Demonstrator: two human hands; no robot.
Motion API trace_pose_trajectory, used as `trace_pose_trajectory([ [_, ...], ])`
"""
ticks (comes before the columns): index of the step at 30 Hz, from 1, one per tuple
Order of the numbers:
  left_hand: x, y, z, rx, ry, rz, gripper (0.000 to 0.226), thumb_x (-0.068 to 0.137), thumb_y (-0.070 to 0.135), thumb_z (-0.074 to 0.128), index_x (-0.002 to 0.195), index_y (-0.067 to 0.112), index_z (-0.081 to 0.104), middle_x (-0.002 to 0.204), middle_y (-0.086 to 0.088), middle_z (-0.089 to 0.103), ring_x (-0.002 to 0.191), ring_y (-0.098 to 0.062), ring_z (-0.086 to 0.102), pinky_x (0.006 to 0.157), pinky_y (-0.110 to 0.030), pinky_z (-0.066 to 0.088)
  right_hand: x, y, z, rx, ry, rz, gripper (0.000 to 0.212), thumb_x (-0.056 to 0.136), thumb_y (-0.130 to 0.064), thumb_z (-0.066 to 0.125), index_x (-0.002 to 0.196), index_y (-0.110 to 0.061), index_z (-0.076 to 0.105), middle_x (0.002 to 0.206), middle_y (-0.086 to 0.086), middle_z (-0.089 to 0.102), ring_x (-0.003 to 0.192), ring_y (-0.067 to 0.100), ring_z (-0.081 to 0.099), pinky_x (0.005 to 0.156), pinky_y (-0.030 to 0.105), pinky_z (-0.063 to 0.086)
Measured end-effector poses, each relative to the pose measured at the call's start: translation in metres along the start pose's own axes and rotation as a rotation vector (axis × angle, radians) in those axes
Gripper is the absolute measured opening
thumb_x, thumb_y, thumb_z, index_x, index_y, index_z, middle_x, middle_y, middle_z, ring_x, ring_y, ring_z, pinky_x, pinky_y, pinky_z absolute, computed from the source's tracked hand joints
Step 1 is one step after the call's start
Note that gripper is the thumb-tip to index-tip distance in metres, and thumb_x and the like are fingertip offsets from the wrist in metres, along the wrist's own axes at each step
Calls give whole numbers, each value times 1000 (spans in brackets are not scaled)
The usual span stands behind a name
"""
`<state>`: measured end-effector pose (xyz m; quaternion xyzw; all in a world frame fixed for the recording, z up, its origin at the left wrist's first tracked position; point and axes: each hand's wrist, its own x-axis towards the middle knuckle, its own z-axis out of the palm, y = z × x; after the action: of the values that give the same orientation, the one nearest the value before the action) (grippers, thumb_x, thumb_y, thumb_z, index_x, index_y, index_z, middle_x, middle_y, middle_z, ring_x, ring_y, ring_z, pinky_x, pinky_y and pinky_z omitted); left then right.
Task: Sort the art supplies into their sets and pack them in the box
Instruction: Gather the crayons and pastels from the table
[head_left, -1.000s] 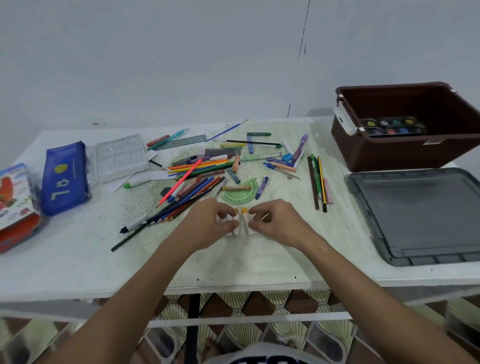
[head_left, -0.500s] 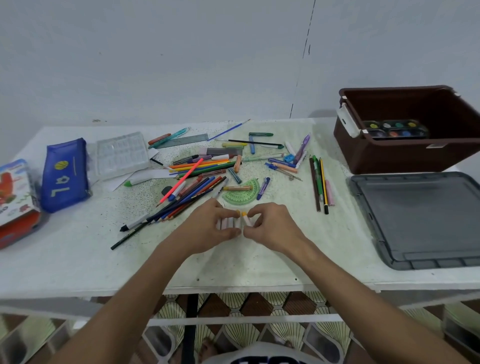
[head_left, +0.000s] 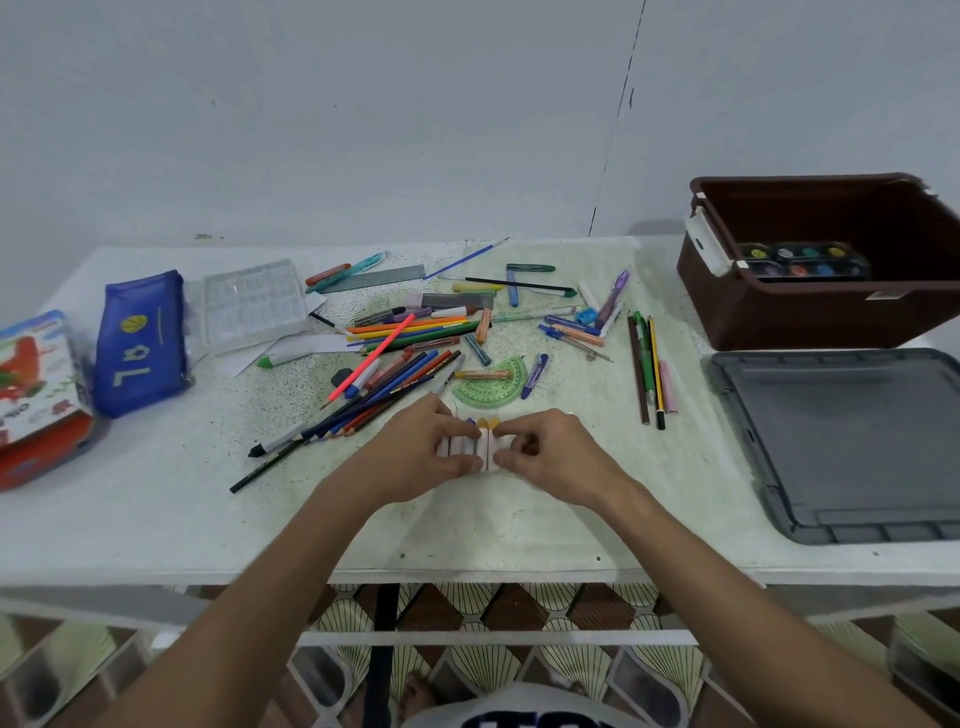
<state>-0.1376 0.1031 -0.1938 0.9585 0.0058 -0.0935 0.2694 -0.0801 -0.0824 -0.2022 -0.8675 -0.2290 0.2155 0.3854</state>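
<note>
The white table (head_left: 156, 519) has a speckled green patch across its middle and stands against a plain grey-white wall (head_left: 363, 114), which shows a thin dark crack line (head_left: 618, 130) running down toward the table's far edge. Below the table's near edge a white frame rail (head_left: 493, 638) crosses a patterned tile floor (head_left: 519, 608).

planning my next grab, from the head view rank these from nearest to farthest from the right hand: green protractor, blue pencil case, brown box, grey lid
1. green protractor, just beyond the right hand.
2. grey lid, on the right.
3. brown box, back right, holding a paint palette.
4. blue pencil case, far left.
</note>
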Motion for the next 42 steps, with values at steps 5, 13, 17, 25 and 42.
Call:
trace_pose_trajectory([
  [5,1,0,6,72,46,2,43,88,44,63,128,29,60,100,4,37,94,-11,37,83,-24,33,6,-2,2,-96,3,-39,36,88,-23,68,124,-16,65,75,2,65,62,8,55,54,6,38],
  [13,-1,4,7,10,112,-59,42,83,34,69,124,28,63,102,1,45,88,-11,44,73,-23,34,10,2,2,-122,30,-41,35,81,-17,75,115,-15,69,76,2,67,59,4,56,53,4,39],
  [17,-3,6,3,-19,118,-57,40,82,31,70,122,29,65,101,0,49,85,-12,48,70,-23,36,11,4,-5,-102,-13,-43,36,81,-20,76,116,-17,68,78,-1,69,64,6,59,59,10,43],
  [25,-25,-27,-32,-54,342,-146,27,86,28,68,112,24,69,99,4,55,77,-4,51,67,-15,36,40,-31,-7,-119,24,-192,31,84,-24,73,114,-17,70,91,-7,65,70,-1,54,59,6,36],
  [42,-93,-150,-69,-17,224,-522,34,88,36,66,120,26,66,105,0,53,90,-14,54,78,-24,39,156,-98,61,-397,-116,-437,29,79,-23,75,105,-12,73,106,7,66,95,20,59,89,32,48],
])
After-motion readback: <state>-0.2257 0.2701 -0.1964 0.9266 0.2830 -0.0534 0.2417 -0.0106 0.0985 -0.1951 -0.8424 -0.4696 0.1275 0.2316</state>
